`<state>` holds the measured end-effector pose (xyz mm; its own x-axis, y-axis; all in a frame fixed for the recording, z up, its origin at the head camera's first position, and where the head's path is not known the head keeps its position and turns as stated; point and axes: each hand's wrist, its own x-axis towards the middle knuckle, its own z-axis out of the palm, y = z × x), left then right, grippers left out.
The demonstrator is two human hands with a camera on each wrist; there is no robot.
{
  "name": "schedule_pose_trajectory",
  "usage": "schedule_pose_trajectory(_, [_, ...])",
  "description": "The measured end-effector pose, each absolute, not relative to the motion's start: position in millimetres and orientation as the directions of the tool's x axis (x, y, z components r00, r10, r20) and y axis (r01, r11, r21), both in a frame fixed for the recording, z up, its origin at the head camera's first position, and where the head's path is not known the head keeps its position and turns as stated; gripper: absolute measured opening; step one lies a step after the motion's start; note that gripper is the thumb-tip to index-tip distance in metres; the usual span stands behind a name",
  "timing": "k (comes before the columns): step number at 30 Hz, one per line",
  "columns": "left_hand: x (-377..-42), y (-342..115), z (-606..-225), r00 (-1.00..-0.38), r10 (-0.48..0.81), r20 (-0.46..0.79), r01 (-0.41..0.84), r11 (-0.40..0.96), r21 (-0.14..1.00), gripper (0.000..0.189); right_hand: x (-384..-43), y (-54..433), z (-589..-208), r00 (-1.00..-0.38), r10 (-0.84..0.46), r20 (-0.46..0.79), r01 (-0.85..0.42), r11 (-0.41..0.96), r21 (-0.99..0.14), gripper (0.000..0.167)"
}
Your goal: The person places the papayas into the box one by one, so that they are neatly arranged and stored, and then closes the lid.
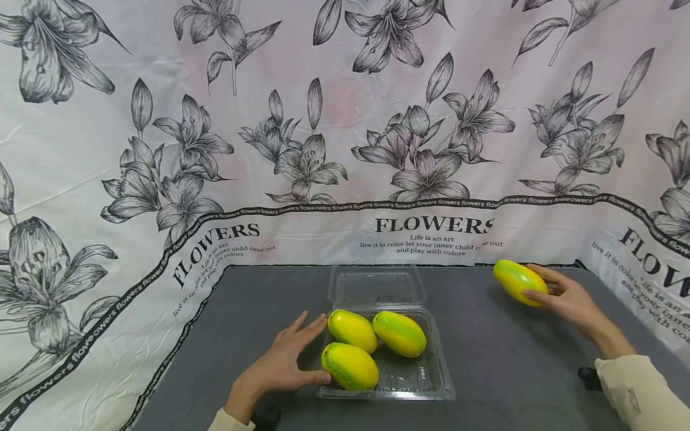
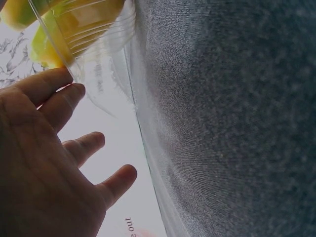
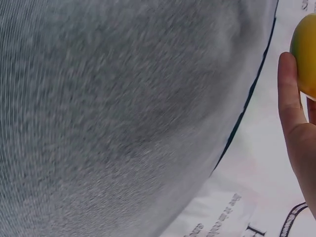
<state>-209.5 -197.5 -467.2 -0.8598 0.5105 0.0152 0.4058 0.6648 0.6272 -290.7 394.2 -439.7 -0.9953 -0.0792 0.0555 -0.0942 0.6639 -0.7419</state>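
My right hand (image 1: 571, 302) grips a yellow-green mango (image 1: 520, 282) over the right of the table, thumb on the near side and fingers behind. In the right wrist view that mango (image 3: 306, 54) shows only partly at the right edge. A clear plastic clamshell box (image 1: 444, 383) stands mid-table with its lid (image 1: 377, 287) folded back. Three similar mangoes lie in it: one at back left (image 1: 353, 331), one at right (image 1: 400, 334) and one at front left (image 1: 350, 366). My left hand (image 1: 283, 359) spreads its fingers along the box's left side, fingertips right at its rim.
The grey tabletop (image 1: 259, 305) runs back to a white floral cloth (image 1: 302, 239) that hangs behind and at both sides. A small black object (image 1: 589, 378) shows beside the right sleeve (image 1: 641, 389).
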Motion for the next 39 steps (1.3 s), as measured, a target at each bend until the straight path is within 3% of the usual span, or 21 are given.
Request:
schedule_pose_trajectory(19, [-209,-198,-468,-0.868,0.497,0.011,0.394,0.675,0.624,0.097,-273,348,-417,-0.979,-0.169,0.116,-0.201,0.680,-0.705,0.072])
schedule_pose_trajectory(39, [-209,-196,-466,-0.866,0.499,0.012,0.396,0.671,0.626,0.097,-244,294,-408,-0.922,-0.321,0.215,-0.358,0.498,-0.790,0.067])
